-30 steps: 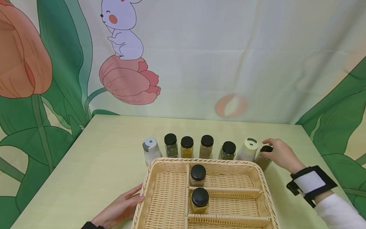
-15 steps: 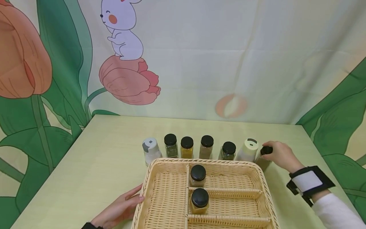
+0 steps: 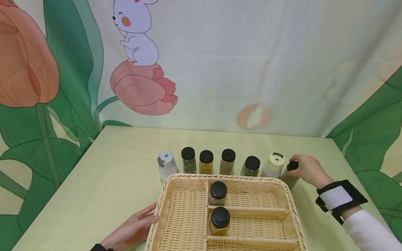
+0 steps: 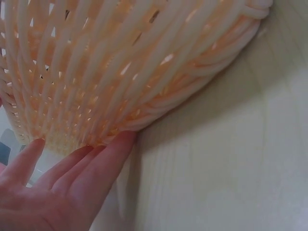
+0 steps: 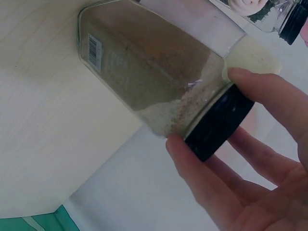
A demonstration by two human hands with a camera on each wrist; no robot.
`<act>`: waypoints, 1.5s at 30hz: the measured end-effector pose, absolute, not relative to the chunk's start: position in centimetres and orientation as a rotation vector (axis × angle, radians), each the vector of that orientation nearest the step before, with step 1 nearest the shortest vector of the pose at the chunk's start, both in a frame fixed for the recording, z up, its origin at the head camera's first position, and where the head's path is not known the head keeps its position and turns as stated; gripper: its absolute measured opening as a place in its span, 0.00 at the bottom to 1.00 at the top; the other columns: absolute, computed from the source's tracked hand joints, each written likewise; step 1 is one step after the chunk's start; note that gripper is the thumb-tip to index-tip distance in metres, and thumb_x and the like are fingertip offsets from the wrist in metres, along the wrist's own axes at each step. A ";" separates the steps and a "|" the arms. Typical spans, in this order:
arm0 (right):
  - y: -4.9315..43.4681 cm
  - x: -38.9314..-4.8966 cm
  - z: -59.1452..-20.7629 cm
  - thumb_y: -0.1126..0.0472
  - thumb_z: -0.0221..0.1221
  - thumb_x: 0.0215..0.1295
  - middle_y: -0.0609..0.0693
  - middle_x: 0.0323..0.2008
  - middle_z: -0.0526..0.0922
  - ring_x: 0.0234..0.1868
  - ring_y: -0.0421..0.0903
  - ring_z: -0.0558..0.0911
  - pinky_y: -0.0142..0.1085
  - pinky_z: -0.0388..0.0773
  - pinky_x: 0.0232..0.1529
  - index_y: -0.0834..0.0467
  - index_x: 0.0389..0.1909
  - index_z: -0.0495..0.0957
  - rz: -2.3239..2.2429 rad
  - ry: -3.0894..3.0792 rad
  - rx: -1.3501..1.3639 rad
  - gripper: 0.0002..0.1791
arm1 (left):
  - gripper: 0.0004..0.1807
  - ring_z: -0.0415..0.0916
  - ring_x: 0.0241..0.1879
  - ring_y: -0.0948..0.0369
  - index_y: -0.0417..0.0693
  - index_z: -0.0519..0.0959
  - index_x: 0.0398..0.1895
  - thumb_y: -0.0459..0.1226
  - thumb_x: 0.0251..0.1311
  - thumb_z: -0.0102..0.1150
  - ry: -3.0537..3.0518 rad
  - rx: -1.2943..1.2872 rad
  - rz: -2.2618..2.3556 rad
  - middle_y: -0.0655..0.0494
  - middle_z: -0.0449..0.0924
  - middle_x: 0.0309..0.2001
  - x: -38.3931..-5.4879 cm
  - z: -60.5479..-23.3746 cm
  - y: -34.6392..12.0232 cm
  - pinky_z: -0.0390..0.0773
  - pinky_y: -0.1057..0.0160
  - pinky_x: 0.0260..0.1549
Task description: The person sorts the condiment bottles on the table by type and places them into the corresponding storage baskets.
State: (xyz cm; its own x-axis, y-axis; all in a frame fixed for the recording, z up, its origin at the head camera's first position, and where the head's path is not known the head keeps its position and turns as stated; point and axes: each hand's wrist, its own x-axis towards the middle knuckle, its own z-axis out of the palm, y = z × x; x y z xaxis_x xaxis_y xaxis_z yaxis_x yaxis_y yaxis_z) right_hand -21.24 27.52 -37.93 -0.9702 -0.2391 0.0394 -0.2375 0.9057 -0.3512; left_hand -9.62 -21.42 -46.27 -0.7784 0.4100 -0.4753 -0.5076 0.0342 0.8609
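Observation:
My right hand pinches a spice jar round its black cap, thumb on one side and fingers on the other. Pale brown powder fills much of the jar. At the wicker basket's left side is my left hand, its fairly straight fingers touching the outer wall in the left wrist view. Two black-capped jars stand inside the basket: one with pale brown contents in the back right compartment, one with yellow contents in the compartment before it.
Behind the basket runs a row: a white shaker, a green herb jar, a yellow powder jar, a brown powder jar, a shorter dark green jar and a cream-topped shaker. A printed curtain hangs behind the table.
My right fingers have closed in on the cap of the rightmost jar, from a looser spread a second ago. The left hand and the basket have stayed in place.

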 end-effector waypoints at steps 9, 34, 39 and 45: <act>27.6 -20.8 -37.5 0.67 0.62 0.45 0.71 0.38 0.78 0.29 0.52 0.74 0.40 0.71 0.27 0.77 0.42 0.73 -0.561 3.086 -0.369 0.23 | 0.42 0.67 0.56 0.51 0.39 0.35 0.71 0.46 0.66 0.46 1.631 -0.100 1.836 0.30 0.46 0.67 -9.5 -46.5 -21.2 0.70 0.45 0.52; 25.8 -18.3 -31.5 0.67 0.63 0.49 0.67 0.35 0.77 0.30 0.51 0.74 0.38 0.70 0.25 0.74 0.45 0.74 -0.536 3.123 -0.543 0.22 | 0.42 0.67 0.55 0.51 0.40 0.34 0.71 0.46 0.66 0.45 1.633 -0.088 1.828 0.30 0.47 0.67 -9.5 -46.2 -21.5 0.70 0.43 0.51; 25.3 -17.8 -30.6 0.66 0.63 0.49 0.66 0.36 0.77 0.31 0.52 0.75 0.39 0.71 0.26 0.73 0.46 0.74 -0.521 3.121 -0.550 0.23 | 0.42 0.68 0.55 0.51 0.40 0.34 0.71 0.46 0.66 0.46 1.635 -0.095 1.827 0.30 0.48 0.67 -9.5 -46.2 -21.4 0.70 0.43 0.51; 24.5 -16.9 -29.8 0.66 0.62 0.50 0.66 0.38 0.77 0.35 0.55 0.77 0.42 0.75 0.29 0.72 0.47 0.75 -0.545 3.121 -0.601 0.22 | 0.42 0.68 0.55 0.52 0.40 0.34 0.71 0.46 0.66 0.46 1.626 -0.089 1.830 0.30 0.49 0.67 -9.6 -46.2 -21.5 0.70 0.43 0.51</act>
State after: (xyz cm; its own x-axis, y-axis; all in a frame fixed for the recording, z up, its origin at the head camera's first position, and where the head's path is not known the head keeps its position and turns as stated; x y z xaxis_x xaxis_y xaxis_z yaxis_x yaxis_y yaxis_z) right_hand -16.87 24.46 -29.82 -0.9272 -0.3462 0.1431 -0.3742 0.8737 -0.3109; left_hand -9.56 -21.46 -46.19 -0.7679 0.4339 -0.4713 -0.5190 0.0099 0.8547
